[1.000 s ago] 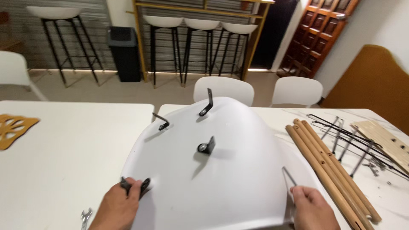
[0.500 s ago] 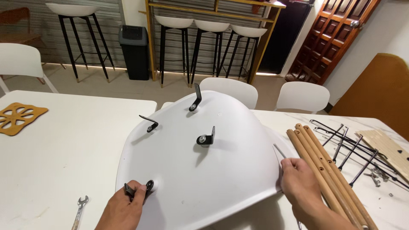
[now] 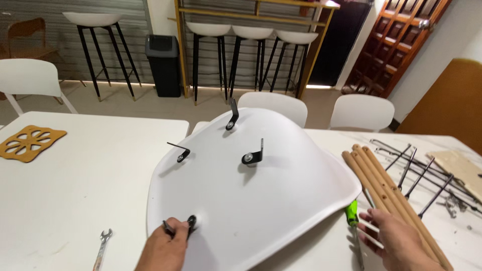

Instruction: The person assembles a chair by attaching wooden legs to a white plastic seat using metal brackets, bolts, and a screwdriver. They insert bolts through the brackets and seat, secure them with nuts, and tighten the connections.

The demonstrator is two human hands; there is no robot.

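White table (image 3: 65,180) | left hand (image 3: 163,251) pinches bracket (image 3: 182,227) | right hand (image 3: 399,243) open

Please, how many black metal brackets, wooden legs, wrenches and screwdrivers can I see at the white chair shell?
Black brackets on the shell: 4
Wooden legs: 4
Wrench: 1
Green-handled screwdriver: 1
Total: 10
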